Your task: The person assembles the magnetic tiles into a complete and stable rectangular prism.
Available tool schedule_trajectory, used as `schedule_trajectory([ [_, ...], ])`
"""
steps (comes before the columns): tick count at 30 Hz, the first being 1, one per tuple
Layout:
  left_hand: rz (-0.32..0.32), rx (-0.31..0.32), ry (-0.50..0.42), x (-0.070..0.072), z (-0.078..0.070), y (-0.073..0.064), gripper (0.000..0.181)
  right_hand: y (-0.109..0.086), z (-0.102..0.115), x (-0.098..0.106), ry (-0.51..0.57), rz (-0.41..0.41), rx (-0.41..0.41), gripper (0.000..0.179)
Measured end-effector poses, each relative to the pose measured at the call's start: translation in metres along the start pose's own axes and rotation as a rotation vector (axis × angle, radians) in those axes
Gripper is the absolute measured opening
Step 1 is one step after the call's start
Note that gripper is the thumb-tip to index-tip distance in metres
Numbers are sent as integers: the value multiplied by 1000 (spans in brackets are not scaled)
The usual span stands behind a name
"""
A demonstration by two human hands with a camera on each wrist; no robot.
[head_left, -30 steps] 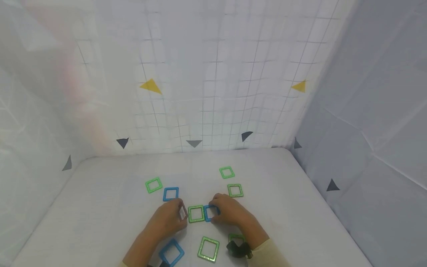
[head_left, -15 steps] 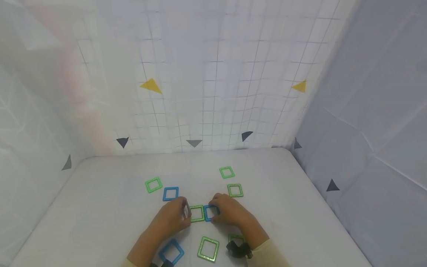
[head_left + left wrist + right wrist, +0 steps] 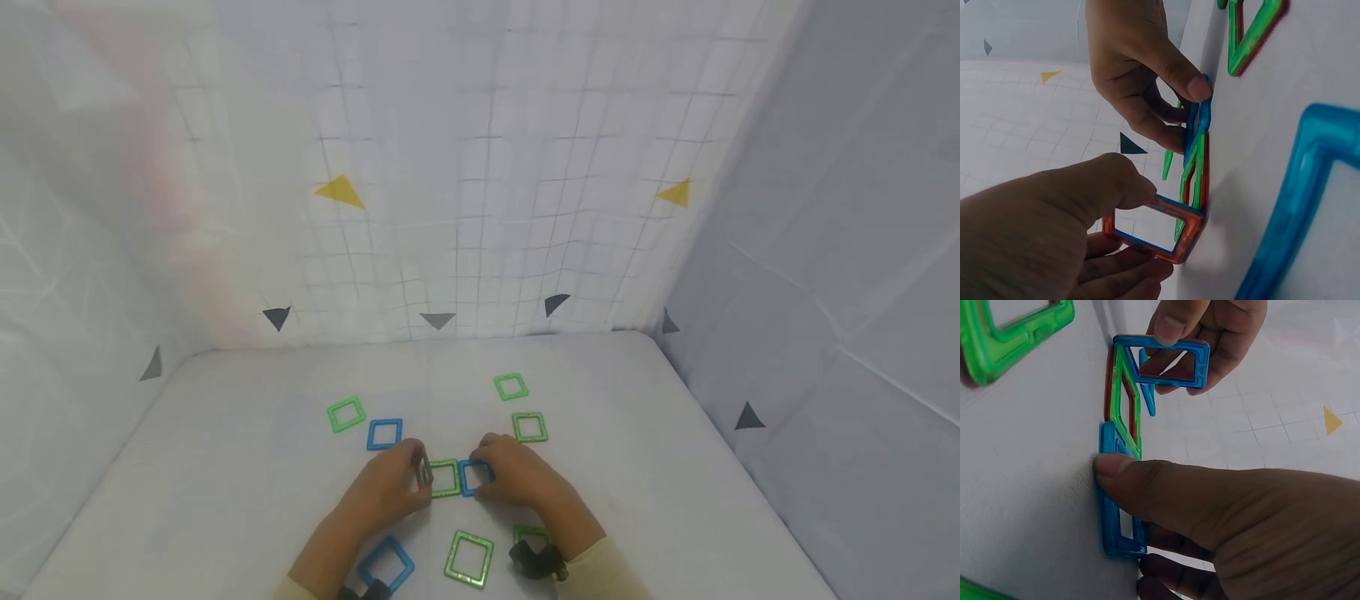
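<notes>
My left hand (image 3: 386, 485) pinches a square magnetic tile frame (image 3: 1189, 239) between thumb and fingers. It stands on edge, orange-red on one face and blue on the other. The lower edge of this tile meets the left side of a green magnetic tile (image 3: 457, 479) lying on the table. Joined along the green tile's right side is a blue magnetic tile (image 3: 1110, 519), also flat. With thumb and fingertips, my right hand (image 3: 519, 472) grips that blue tile at its near and far edges, covering its right part.
Behind the hands lie a blue tile (image 3: 371, 435) and green tiles (image 3: 348, 427), (image 3: 531, 439) on the white table (image 3: 637, 467). Nearer are another blue tile (image 3: 402, 555) and a green one (image 3: 474, 537). A black wrist mount (image 3: 536, 561) partly covers one more green tile (image 3: 531, 528).
My left hand has moved slightly right, bringing the upright tile to the green tile's left edge. My right hand has stayed on the blue tile.
</notes>
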State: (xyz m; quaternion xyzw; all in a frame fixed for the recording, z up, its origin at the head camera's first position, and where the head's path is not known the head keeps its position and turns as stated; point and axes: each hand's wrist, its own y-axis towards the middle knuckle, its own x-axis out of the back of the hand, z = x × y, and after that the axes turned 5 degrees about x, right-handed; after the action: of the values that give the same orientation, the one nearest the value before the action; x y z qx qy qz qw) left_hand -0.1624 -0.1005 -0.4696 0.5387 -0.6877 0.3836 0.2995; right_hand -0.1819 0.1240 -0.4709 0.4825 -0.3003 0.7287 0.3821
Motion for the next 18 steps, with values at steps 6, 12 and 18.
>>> schedule_trajectory([
  [6, -4, -15, 3, 1, 3, 2, 43, 0, 3, 3, 3, 2, -3, 46],
  [12, -22, -42, 6, 1, 3, -1, 44, 1, 3, 2, -4, -9, -2, 46],
  [18, -22, -54, -17, 1, 3, -3, 51, 0, 2, 3, -4, -12, 13, 46],
])
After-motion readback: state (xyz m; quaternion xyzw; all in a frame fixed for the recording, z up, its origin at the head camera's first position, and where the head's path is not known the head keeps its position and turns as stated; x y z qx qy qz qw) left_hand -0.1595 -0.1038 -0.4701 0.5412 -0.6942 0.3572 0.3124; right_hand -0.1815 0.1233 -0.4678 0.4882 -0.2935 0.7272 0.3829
